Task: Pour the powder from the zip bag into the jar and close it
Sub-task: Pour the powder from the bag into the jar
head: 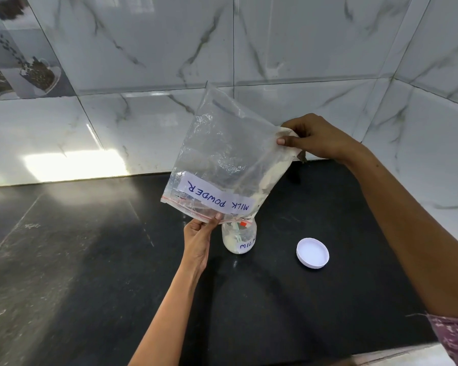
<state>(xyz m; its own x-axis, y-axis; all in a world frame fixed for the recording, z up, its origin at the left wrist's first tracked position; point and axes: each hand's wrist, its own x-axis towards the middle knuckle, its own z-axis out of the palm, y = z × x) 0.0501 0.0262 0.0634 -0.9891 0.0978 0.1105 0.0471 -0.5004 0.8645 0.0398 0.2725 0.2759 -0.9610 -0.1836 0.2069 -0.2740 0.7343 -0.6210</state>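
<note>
1. Two hands hold one clear zip bag (222, 154) upside down above the black tabletop (90, 260), near its back edge where the marble wall tiles (302, 48) begin.
2. The left hand (198, 241) reaches up from below and pinches the zip edge of the bag, at the red line, between the thumb and the fingers.
3. The right hand (315, 138) is higher and pinches the bottom corner of the bag, with its fingers curled round the plastic, so the bag hangs tilted with its mouth down.
4. A white label (217, 198) on the bag reads "MILK POWDER"; the letters stand upside down.
5. Whitish powder (273, 175) lies along the right side of the bag, from the gripped corner down toward the mouth.
6. The mouth of the bag is right over the open top of a small clear jar (239, 239), which stands upright on the tabletop, about in the middle between the left and right edges.
7. The jar has white powder in its lower part and carries its own white label, partly hidden.
8. A white lid (312, 253) lies flat on the tabletop to the right of the jar, near it but not touching.
9. A patterned purple sleeve (455, 336) shows at the near right corner.
</note>
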